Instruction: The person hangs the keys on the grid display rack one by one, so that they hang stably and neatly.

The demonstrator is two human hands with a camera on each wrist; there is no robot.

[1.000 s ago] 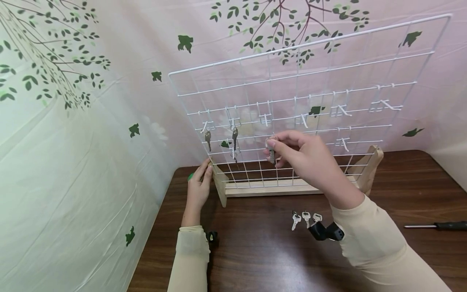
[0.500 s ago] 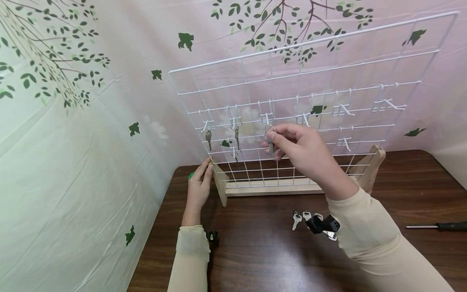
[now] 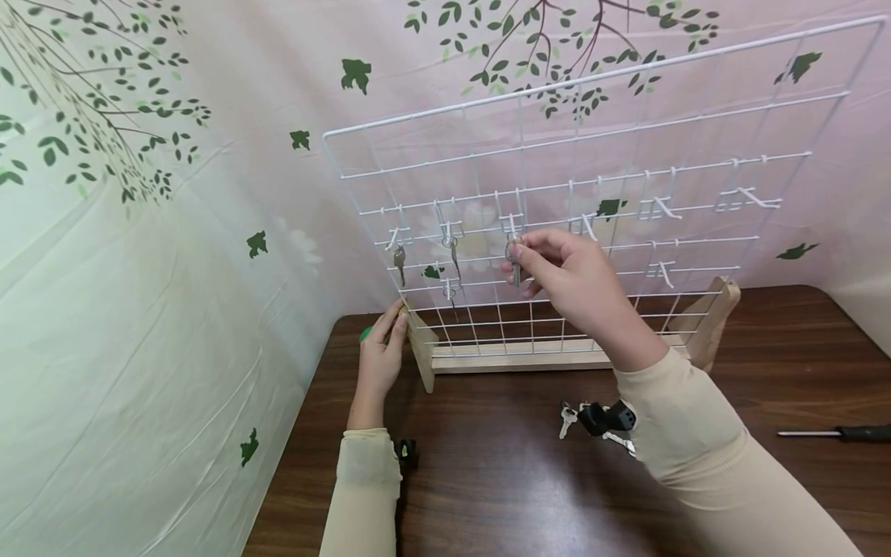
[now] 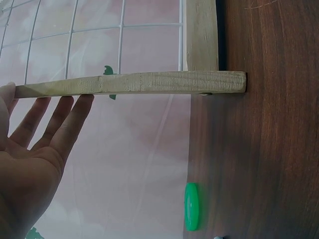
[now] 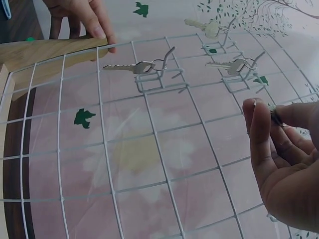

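Note:
In the head view my right hand point(image 3: 567, 271) pinches a key point(image 3: 516, 272) by its ring between thumb and index finger. The ring overlaps the tip of a white hook point(image 3: 513, 223) on the wire grid panel point(image 3: 480, 160). My left hand point(image 3: 381, 352) holds the upper end of the wooden side support point(image 4: 149, 82), thumb on one side and fingers on the other. To the left of my right hand, one key point(image 3: 399, 261) and another key point(image 3: 455, 255) hang on upper hooks. A third key point(image 5: 142, 67) hangs on a lower hook.
Loose keys point(image 3: 568, 420) lie on the brown table point(image 3: 487, 480), partly covered by the black device on my right wrist. A screwdriver point(image 3: 835, 433) lies at the right. Bare hooks point(image 3: 666, 207) project from the grid's right half. A green ring-shaped object point(image 4: 192, 206) sits beyond my left hand.
My right hand has moved the key slightly up, bringing its ring to the third upper hook. The left hand keeps its place on the wooden support.

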